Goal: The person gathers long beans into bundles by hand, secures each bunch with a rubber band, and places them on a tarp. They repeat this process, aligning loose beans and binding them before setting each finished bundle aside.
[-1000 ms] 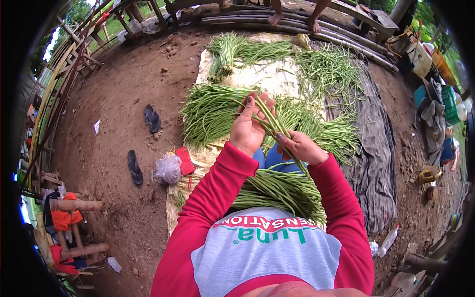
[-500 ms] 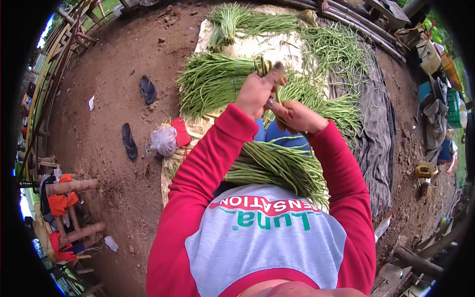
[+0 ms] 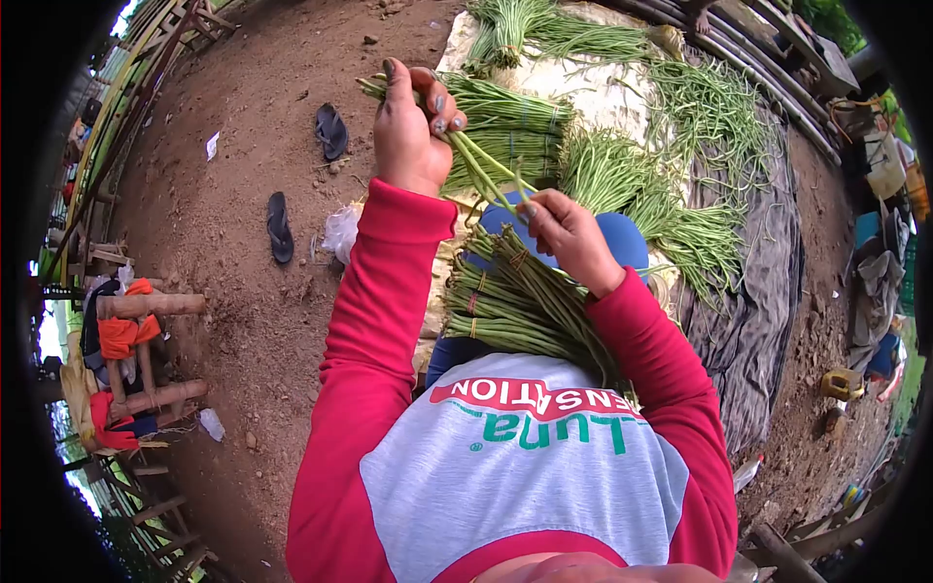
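Note:
My left hand (image 3: 413, 126) is raised at the upper left, its fingers curled round a few long green string beans (image 3: 486, 165). They stretch down to the right, where my right hand (image 3: 573, 238) pinches their other part between thumb and fingers. Across my lap lie bundles of string beans (image 3: 525, 311), tied with thin bands. Behind my left hand, a larger tied bundle (image 3: 510, 121) rests on the pale sheet.
More bundled beans (image 3: 505, 34) lie at the far end of the pale sheet (image 3: 598, 97). Loose beans (image 3: 705, 117) spread toward a dark tarp (image 3: 743, 321). Two flip-flops (image 3: 331, 132) and a plastic bag (image 3: 342, 231) are on the dirt at left.
My hands were close together over the bundle. The left has moved up and left and the right down, drawing the beans out between them. The view has shifted slightly.

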`<state>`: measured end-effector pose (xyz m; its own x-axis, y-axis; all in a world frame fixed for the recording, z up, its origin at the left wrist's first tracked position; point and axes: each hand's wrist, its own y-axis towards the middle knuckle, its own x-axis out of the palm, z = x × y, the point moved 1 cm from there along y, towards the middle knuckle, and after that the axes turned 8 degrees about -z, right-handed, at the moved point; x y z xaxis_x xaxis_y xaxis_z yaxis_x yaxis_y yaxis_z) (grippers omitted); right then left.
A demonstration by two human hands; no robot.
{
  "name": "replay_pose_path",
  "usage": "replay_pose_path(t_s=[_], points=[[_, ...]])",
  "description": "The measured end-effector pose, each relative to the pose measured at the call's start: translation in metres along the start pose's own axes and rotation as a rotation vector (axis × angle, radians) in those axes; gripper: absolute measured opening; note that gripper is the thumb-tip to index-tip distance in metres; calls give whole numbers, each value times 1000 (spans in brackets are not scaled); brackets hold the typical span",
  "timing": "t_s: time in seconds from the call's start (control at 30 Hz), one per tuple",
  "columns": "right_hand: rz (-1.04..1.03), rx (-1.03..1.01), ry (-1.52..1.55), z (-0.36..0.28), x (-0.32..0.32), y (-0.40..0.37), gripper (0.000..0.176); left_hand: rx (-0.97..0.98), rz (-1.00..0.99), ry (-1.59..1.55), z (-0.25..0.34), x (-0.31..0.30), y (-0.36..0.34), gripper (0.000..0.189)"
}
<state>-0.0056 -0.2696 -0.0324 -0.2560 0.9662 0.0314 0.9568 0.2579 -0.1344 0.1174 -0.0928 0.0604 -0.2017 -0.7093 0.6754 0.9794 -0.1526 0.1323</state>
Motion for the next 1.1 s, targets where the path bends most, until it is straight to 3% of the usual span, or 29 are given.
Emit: replay_pose_path(t_s=[0.03, 0.1, 0.23, 0.3, 0.37, 0.4, 0.43, 0.47, 0.5, 0.57, 0.63, 0.7, 0.8, 0.9, 0.93, 1.07, 1.1], points=[[71, -29, 48, -12, -6, -1, 24, -11, -123, -31, 12, -16, 6, 43], [178, -162, -24, -45, -23, 4, 24, 3, -91, 165, 12, -13, 4, 51], [122, -228, -168, -90, -12, 24, 25, -131, -503, 336, -13, 27, -21, 65], [150, -308, -94, -97, 1, 34, 25, -6, -590, 486, -23, 36, -27, 62], [238, -420, -575, -86, -7, 41, 31, 27, -490, 400, -20, 38, -22, 51], [236, -420, -580, -87, -7, 34, 31, 20, -298, 230, -7, 34, -18, 45], [314, -484, -821, -89, -3, 19, 38, 12, -106, 62, 8, 25, -13, 43], [392, -545, -1061, -88, 0, 4, 45, 146, -43, 79, 27, 8, -7, 41], [389, -546, -1062, -81, 1, -8, 45, 280, 21, 96, 47, -9, -2, 40], [-58, -104, -940, -46, 4, -26, 58, 441, 70, 96, 80, -14, -7, 34], [-175, -19, -1035, -12, 9, -31, 62, 408, 16, 230, 88, -9, -17, 33], [-110, -120, -1008, -9, 3, -31, 57, 394, -43, 360, 90, -1, -32, 32], [31, 105, -648, -61, -20, -42, 44, -18, -244, 514, 78, 9, -57, 36], [119, -76, -18, -79, -49, -51, 53, -306, -490, 195, 42, 14, -66, 38], [159, -107, 0, -96, -52, -52, 56, -309, -557, 116, 25, 20, -65, 39], [386, -471, -165, -110, -50, -25, 44, -387, -332, -34, -38, 74, -65, 37], [397, -483, -45, -117, -41, -21, 40, -361, -285, -4, -42, 93, -66, 38]])
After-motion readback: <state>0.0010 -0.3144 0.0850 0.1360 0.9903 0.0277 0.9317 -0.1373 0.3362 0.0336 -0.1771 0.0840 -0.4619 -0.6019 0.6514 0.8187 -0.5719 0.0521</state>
